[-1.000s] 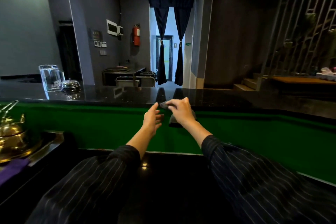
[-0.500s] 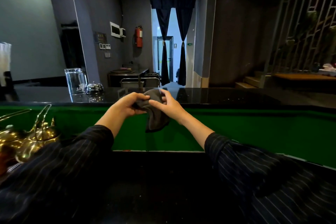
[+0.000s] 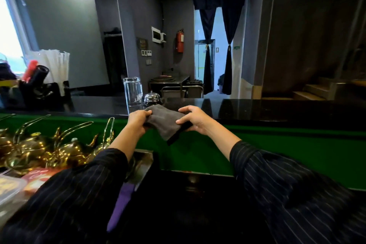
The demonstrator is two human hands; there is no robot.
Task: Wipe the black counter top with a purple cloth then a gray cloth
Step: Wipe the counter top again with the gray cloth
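Note:
A gray cloth [image 3: 165, 120] with a dark edge is stretched between both my hands, just above the near edge of the glossy black counter top [image 3: 257, 107]. My left hand [image 3: 138, 120] grips its left end. My right hand [image 3: 193, 118] pinches its right side, and a corner hangs down over the green panel. The purple cloth [image 3: 120, 206] lies low in the foreground, draped over the lower ledge beside my left sleeve.
On the counter stand a clear glass jug [image 3: 133, 92] and a chrome service bell [image 3: 152, 98], right behind the cloth. A black organiser with straws [image 3: 47, 77] sits far left. Several brass teapots [image 3: 59, 148] crowd the lower shelf on the left.
The view has swung left, bringing the straws and teapots in. Both hands have pulled the gray cloth wider and flatter; a second ago only my right hand held it.

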